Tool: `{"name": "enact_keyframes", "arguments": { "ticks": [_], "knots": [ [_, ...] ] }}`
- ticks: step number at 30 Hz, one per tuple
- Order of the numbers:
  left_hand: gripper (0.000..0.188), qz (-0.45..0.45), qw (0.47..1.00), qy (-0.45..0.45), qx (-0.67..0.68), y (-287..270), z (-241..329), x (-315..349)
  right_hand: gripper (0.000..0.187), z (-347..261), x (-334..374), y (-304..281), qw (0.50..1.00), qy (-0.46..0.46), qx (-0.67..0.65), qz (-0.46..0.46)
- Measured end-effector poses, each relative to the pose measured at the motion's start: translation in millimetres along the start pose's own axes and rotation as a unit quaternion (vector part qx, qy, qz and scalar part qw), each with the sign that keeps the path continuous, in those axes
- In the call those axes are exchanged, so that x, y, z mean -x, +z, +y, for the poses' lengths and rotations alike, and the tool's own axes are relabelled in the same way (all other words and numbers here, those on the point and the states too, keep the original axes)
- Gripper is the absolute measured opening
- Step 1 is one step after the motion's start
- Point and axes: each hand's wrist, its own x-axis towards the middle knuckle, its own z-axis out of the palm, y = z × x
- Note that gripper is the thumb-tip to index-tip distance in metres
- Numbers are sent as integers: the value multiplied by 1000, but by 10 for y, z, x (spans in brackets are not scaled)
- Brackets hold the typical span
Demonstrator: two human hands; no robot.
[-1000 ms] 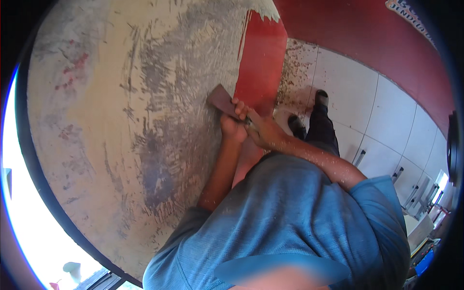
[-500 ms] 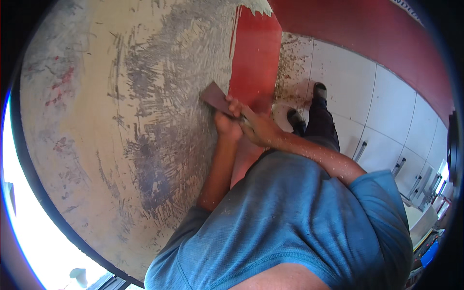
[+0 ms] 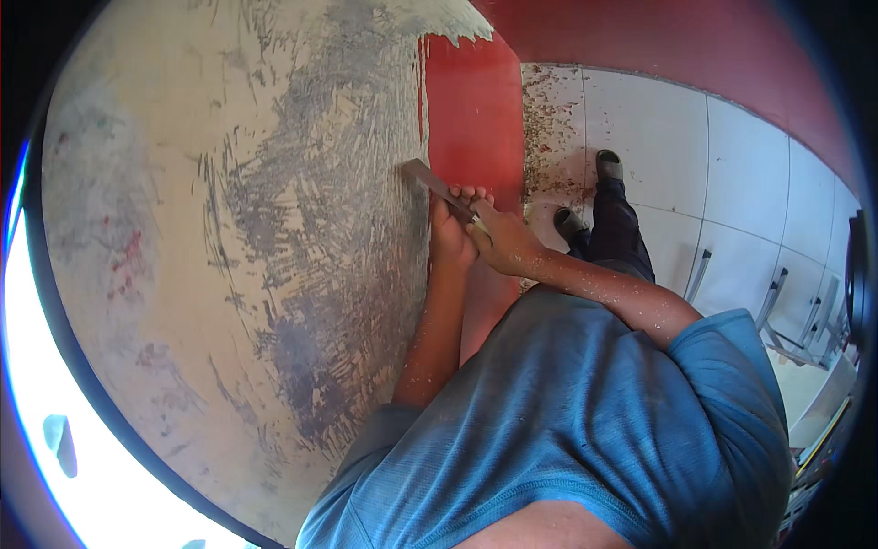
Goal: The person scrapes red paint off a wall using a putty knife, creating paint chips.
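Dark red wall (image 3: 640, 37); pale tiled floor (image 3: 649, 119), debris-strewn; bright light (image 3: 46, 366) at left.

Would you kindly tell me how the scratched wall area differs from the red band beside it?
The scratched wall area is beige and grey; the red band is nearly even red. The scratched wall area is heavily marked, while the red band looks mostly smooth. They share an edge.

Left hand (image 3: 451, 236) and right hand (image 3: 503, 241) close together, fingers (image 3: 468, 193) curled, forearms (image 3: 611, 295) angled inward, speckled
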Motion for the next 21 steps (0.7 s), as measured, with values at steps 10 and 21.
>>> {"name": "enact_keyframes", "arguments": {
  "ticks": [10,21],
  "knots": [
    [23,-170,984,-43,40,-362,134,-353,26,24,-268,10,997,-77,-13,19],
    [18,-56,993,-28,104,-196,18,-288,28,194,-351,-95,994,-82,45,-49]
  ]
}}
